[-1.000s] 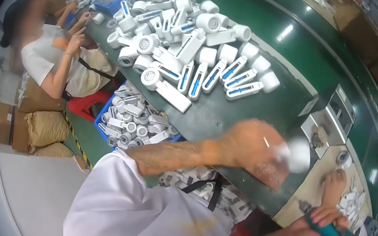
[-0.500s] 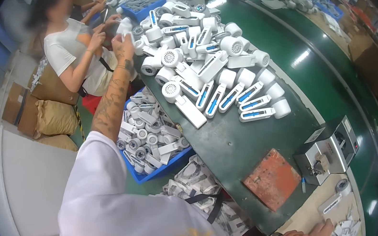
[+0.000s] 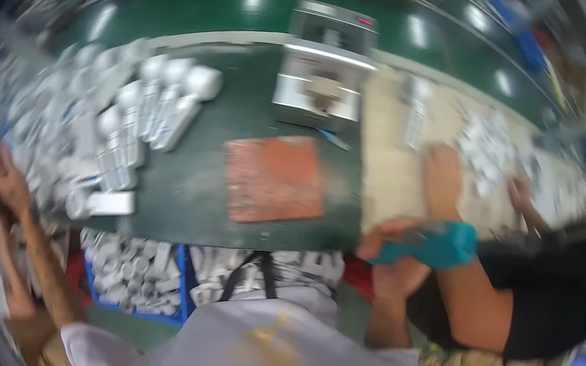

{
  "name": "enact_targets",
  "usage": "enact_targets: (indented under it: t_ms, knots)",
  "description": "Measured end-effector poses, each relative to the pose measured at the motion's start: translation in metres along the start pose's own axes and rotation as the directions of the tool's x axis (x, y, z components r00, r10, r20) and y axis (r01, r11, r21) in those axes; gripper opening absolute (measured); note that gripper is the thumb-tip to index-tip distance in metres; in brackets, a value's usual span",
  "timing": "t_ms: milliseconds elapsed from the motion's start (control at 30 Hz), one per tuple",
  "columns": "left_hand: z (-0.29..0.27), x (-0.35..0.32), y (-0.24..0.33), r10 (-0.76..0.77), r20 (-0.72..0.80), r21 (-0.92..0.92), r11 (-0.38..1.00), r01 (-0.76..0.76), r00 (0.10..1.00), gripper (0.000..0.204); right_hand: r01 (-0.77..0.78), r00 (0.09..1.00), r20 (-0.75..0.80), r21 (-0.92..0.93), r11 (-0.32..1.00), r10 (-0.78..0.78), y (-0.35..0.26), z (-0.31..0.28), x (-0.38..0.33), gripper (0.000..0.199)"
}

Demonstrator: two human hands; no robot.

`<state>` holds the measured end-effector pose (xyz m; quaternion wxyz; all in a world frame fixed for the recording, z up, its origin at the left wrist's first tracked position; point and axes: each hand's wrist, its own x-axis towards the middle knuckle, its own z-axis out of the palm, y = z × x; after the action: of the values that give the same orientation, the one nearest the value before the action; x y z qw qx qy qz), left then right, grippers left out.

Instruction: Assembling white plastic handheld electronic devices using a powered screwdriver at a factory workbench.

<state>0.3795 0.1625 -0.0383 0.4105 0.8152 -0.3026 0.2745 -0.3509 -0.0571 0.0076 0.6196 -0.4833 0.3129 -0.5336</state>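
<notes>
My left hand, smeared by motion, is stretched to the far left at the edge of a pile of white handheld devices. Its fingers are too blurred to show whether they hold anything. These devices have round heads and straight handles; several lie in a fan-like row at the pile's right side. One more device lies near the table's front edge. On the right, my right hand is closed round a teal electric screwdriver, held level just off the table's front edge.
A reddish square slab lies mid-table, with a silver box-shaped machine behind it. Below the table's edge stands a blue crate of white parts. A co-worker's bare arm is close beside the screwdriver; another person sits far left.
My view has swung to the right, bringing the slab and machine to the middle. My left hand appears lower and at the far left. The screwdriver stays in my right hand.
</notes>
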Motion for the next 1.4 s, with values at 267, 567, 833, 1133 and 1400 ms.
enact_targets:
  t_ms: [267,567,833,1133,1400]
  knots:
    - [0.068,-0.173,0.522,0.672,0.385,-0.846,0.531,-0.049,0.633,0.025,0.052,0.999,0.005,-0.092,0.994,-0.052,-0.005,-0.011,-0.010,0.076]
    - [0.237,-0.314,0.681,0.623,0.691,-0.527,0.781,-0.334,0.366,0.052,0.103,0.994,0.031,-0.052,0.993,-0.101,-0.013,-0.027,-0.027,0.048]
    - [0.202,-0.310,0.640,0.747,0.490,-0.791,0.597,-0.130,0.450,0.037,0.089,0.989,-0.103,-0.143,0.986,-0.104,-0.014,-0.052,-0.026,0.055]
    - [0.088,-0.253,0.494,0.742,0.573,-0.771,0.632,-0.080,0.348,0.034,0.067,0.998,0.038,-0.267,0.961,-0.059,-0.015,-0.029,0.025,0.073]
    - [0.102,-0.250,0.464,0.773,0.508,-0.801,0.586,-0.122,0.380,0.023,0.316,0.949,0.047,-0.113,0.942,-0.313,0.001,0.059,0.128,0.079]
